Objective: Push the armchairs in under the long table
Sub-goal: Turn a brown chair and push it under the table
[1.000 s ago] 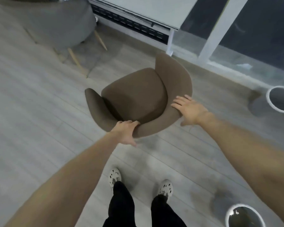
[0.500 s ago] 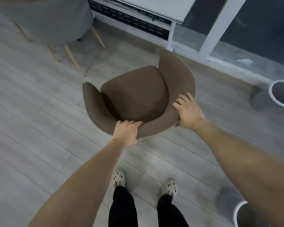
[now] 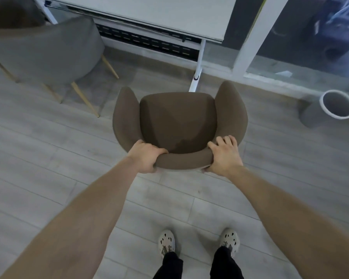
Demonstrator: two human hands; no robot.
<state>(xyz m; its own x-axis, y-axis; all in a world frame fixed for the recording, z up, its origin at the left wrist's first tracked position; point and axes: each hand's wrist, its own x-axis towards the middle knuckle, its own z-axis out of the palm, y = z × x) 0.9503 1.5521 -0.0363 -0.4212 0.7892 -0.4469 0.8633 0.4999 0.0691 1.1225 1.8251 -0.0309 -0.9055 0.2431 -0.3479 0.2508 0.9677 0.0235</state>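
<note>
Where the chair is: the brown armchair [image 3: 177, 121] is standing on the plank floor [image 3: 48, 158] just short of the long table [image 3: 149, 11], with its open front facing the table and its backrest facing the person.
Left hand: the left hand [image 3: 145, 158] is gripping the backrest rim at its left corner, with the fingers curling over the top towards the seat.
Right hand: the right hand [image 3: 225, 158] is gripping the same rim at the right corner, fingers curling over the top and the thumb tucking round the back.
Handling: the shell is looking stiff under soft upholstery, so the padding is probably giving a little under the fingers. The fabric is likely offering good grip rather than slipping. The chair's legs are hiding beneath the seat, so I cannot tell how they are meeting the floor.
Where to hold: the two rim corners, as both hands are doing, are likely giving an even push and some steering.
In the way: the white table leg [image 3: 198, 63] is standing directly ahead of the seat front, so a straight push is probably heading into it, and the chair is likely needing a shift to the left.
Neighbours: a grey armchair [image 3: 46, 53] on wooden legs is sitting to the left, close against the table edge. A white-rimmed pot [image 3: 337, 104] is standing on the floor to the right, apart from the chair.
</note>
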